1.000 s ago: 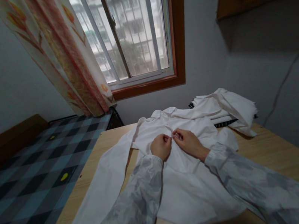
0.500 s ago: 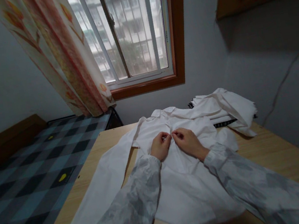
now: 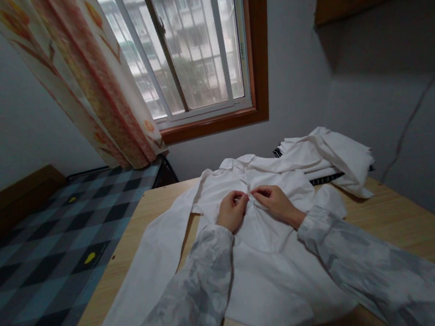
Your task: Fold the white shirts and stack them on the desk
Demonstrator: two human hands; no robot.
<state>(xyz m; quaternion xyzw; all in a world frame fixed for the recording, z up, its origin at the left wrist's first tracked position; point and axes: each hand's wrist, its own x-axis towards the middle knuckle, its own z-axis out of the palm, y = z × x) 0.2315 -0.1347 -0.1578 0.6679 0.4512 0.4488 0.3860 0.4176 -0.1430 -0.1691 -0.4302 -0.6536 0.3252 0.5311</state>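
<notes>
Our fingertips hide whatever small fastening sits between them. Left hand (image 3: 231,211) and right hand (image 3: 275,201) each pinch the placket of the white shirt (image 3: 265,254), fingers curled tight. Shirt lies flat, front up, on the table (image 3: 396,223); its left sleeve runs off frame.

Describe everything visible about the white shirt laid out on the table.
The white shirt lies flat, front up, on the wooden table, collar toward the window. It looks like thin woven fabric, lightly creased. One long sleeve stretches toward the table's near left edge. The left hand and right hand pinch the front opening on the chest, fingertips almost meeting. Its far right side touches a pile of white clothes.
</notes>
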